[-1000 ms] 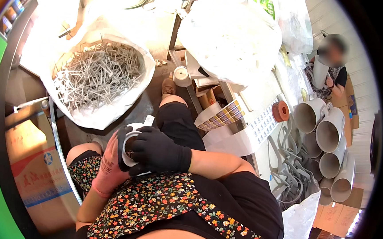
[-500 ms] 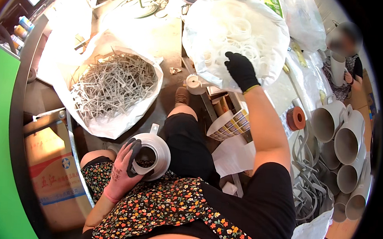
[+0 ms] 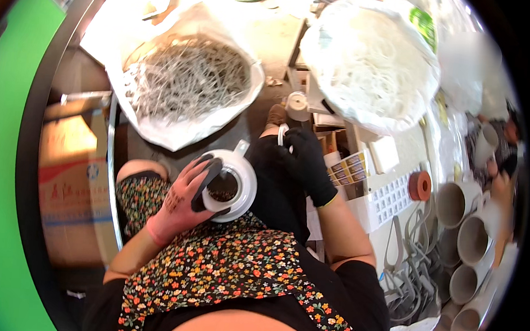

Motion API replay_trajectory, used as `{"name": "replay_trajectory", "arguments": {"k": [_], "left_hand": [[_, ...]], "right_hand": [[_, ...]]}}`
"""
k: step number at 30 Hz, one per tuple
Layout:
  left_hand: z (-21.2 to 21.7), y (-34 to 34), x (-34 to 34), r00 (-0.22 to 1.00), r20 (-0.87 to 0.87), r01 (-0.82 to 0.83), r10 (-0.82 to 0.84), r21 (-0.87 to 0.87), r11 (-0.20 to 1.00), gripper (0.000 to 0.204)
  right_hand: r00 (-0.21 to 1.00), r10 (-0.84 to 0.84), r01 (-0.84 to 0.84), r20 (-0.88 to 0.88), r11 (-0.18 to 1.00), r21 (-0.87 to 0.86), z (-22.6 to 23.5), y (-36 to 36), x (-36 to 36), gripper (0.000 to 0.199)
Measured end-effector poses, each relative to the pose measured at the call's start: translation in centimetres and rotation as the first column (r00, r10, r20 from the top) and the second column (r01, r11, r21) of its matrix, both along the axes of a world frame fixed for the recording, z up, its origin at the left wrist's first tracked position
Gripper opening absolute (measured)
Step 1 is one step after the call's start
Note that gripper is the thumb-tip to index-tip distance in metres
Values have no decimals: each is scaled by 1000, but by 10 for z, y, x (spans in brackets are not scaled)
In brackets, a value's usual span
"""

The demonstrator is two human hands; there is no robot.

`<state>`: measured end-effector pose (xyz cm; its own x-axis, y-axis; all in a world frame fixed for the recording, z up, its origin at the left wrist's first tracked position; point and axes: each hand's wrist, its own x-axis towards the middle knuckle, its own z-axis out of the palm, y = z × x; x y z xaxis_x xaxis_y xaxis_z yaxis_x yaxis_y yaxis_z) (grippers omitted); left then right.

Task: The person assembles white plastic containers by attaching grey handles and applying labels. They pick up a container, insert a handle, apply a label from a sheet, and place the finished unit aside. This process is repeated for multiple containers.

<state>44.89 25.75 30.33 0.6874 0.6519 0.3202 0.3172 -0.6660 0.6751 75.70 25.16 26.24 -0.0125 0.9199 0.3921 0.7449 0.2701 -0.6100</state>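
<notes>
Mug [image 3: 231, 186], white with a dark inside, sits over the lap near picture centre, gripped by the left hand [image 3: 182, 200]: pink-gloved palm at its 9 o'clock side, dark fingertips curled over the rim. Right hand [image 3: 307, 162], in a black glove, lies at the mug's 2 o'clock, fingers closed, pinching a small white handle [image 3: 282, 135] by the knee. Bag of grey handles [image 3: 187, 86] lies open at 11 o'clock. A second white bag [image 3: 370, 62] sits at 1 o'clock. Unfired mugs [image 3: 462, 241] stack at 3 o'clock, by an orange tape roll [image 3: 420, 185].
</notes>
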Motion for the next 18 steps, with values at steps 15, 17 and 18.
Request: {"name": "replay_trajectory", "arguments": {"k": [15, 17, 18], "left_hand": [[-3, -8, -22, 980, 198, 23, -7, -75, 997, 80], [-7, -12, -18, 984, 178, 38, -21, -91, 995, 81], [-7, -10, -17, 984, 177, 46, -34, -63, 997, 81]], "right_hand": [[787, 614, -614, -70, 765, -193, 90, -40, -120, 23], [803, 596, -559, 15, 761, -331, 88, -41, -121, 20], [808, 585, -517, 69, 760, -393, 89, -40, -122, 20]]}}
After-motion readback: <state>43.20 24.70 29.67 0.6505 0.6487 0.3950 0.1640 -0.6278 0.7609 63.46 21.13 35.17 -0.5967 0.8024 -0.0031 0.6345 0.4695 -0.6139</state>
